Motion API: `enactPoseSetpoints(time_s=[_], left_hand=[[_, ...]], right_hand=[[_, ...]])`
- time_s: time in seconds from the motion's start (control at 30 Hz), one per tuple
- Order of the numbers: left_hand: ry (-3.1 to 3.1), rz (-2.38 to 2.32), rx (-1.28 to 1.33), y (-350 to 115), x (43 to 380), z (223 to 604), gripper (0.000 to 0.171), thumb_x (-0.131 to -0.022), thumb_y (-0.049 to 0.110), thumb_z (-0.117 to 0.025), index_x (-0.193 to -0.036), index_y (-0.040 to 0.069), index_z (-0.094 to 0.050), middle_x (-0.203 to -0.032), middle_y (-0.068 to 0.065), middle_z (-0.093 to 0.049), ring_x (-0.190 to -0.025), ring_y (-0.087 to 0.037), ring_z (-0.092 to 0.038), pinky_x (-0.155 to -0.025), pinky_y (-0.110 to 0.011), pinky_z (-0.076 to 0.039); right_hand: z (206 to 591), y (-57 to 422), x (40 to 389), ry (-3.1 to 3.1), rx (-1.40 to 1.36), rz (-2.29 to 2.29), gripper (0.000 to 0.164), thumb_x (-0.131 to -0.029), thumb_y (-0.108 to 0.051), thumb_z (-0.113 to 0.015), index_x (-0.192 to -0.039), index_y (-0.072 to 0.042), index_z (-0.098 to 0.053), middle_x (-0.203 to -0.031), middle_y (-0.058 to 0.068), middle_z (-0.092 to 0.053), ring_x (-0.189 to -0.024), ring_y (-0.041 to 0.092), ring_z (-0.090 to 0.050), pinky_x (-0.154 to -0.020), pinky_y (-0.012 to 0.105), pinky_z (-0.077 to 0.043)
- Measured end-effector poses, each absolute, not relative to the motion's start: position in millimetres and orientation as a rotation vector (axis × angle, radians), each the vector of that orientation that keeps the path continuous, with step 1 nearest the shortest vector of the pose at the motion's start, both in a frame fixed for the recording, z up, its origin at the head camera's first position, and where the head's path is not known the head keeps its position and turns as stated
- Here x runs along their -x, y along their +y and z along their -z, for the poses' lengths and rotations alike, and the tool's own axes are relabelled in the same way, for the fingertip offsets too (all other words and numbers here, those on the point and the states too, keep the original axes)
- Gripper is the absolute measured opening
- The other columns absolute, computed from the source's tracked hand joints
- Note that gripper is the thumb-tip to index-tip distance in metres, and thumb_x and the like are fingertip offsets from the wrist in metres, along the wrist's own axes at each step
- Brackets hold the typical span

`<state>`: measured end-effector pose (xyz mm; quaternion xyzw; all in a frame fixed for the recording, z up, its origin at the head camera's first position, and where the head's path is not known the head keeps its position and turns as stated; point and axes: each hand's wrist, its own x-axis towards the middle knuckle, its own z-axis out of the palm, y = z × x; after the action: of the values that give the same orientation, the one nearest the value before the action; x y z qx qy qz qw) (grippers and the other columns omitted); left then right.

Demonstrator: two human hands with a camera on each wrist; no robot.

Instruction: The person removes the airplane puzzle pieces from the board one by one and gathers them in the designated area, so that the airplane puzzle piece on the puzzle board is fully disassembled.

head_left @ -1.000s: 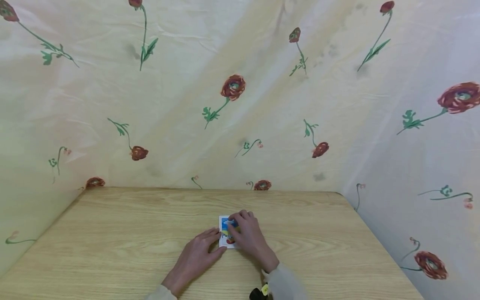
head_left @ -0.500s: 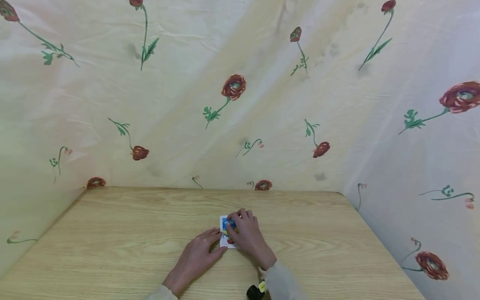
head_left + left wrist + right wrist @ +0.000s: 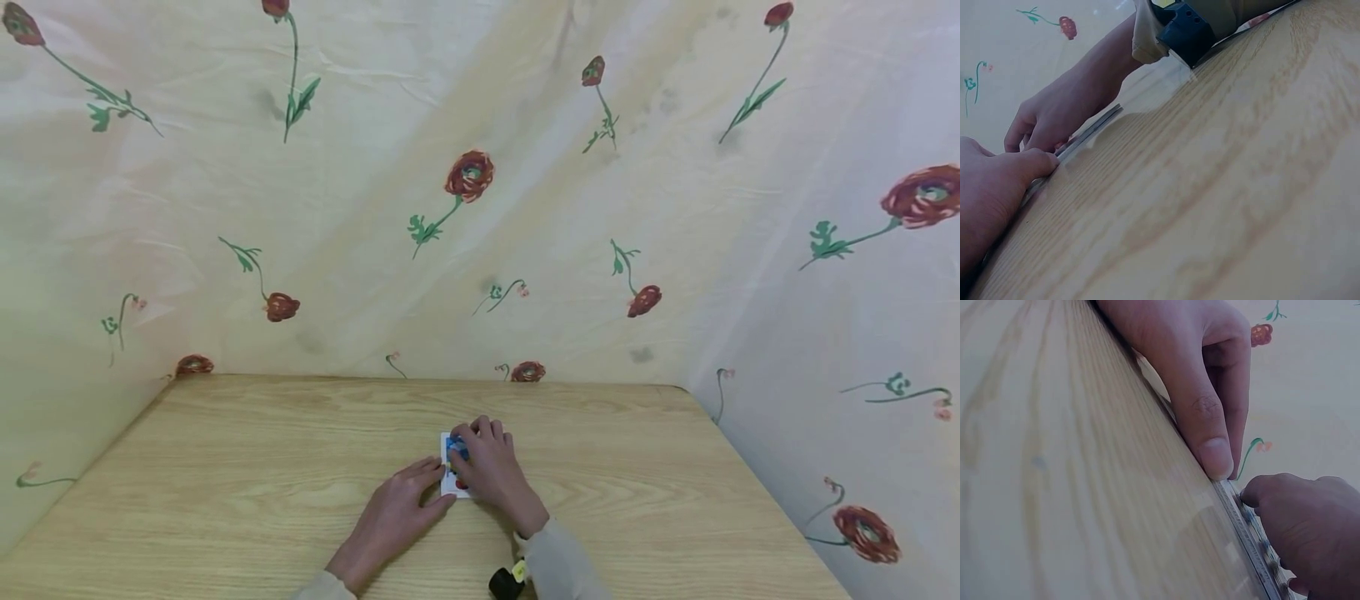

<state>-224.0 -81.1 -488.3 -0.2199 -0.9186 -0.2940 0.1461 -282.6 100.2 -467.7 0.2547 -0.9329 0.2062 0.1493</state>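
A small flat picture puzzle with a white border and a bright blue, yellow and red picture lies on the table. My left hand holds its left side, thumb at the near corner and fingers along the edge. My right hand reaches over it from the right, with bent index finger and thumb touching its face and hiding much of the picture. In the right wrist view, the puzzle shows edge-on as a thin grey frame with raised pieces, under the right fingertips. Whether the right fingers grip one piece cannot be told.
The wooden table reaches a cloth wall printed with red flowers at the back and sides. A black wrist device with a yellow mark sits by the right sleeve.
My right hand has slid slightly left over the puzzle and now covers more of its picture. The left hand keeps its place at the edge. The whole head view has shifted a little.
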Motion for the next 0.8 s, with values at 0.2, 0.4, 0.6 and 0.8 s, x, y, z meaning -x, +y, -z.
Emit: enactPoseSetpoints(time_s=[0.2, 0.4, 0.6, 0.8], left_hand=[[-2.655, 0.854, 0.639, -80.5, 223.6, 487.5, 0.047, -0.099, 0.037, -0.07, -0.13, 0.001, -0.07, -0.138, -0.017, -0.064, -0.129, -0.034, -0.06, -0.102, -0.052, -0.052], [-2.653, 0.852, 0.644, -80.4, 223.8, 488.2, 0.048, -0.099, 0.038, -0.071, -0.13, 0.001, -0.07, -0.138, -0.017, -0.064, -0.129, -0.034, -0.06, -0.102, -0.052, -0.052], [-2.638, 0.849, 0.647, -80.6, 223.4, 487.3, 0.046, -0.098, 0.035, -0.072, -0.128, 0.0, -0.071, -0.137, -0.018, -0.065, -0.128, -0.035, -0.061, -0.102, -0.052, -0.052], [-2.654, 0.87, 0.643, -80.5, 223.0, 485.7, 0.047, -0.099, 0.036, -0.072, -0.129, 0.0, -0.071, -0.138, -0.017, -0.064, -0.129, -0.035, -0.06, -0.102, -0.052, -0.052]], right_hand=[[468.1, 98.3, 282.5, -2.704, -0.712, -0.58, 0.025, -0.1, -0.025, -0.071, -0.12, -0.012, -0.066, -0.111, 0.008, -0.053, -0.098, 0.026, -0.043, -0.081, 0.042, -0.037], [467.3, 98.2, 281.4, -2.709, -0.717, -0.596, 0.021, -0.102, -0.023, -0.068, -0.12, -0.012, -0.065, -0.111, 0.008, -0.053, -0.098, 0.026, -0.042, -0.081, 0.042, -0.037], [468.0, 97.8, 282.8, -2.706, -0.722, -0.598, 0.014, -0.105, -0.017, -0.062, -0.117, -0.012, -0.065, -0.111, 0.009, -0.052, -0.099, 0.027, -0.042, -0.08, 0.042, -0.037], [467.7, 97.8, 284.3, -2.729, -0.715, -0.605, 0.013, -0.105, -0.014, -0.061, -0.118, -0.012, -0.064, -0.114, 0.01, -0.051, -0.101, 0.028, -0.042, -0.082, 0.044, -0.037]])
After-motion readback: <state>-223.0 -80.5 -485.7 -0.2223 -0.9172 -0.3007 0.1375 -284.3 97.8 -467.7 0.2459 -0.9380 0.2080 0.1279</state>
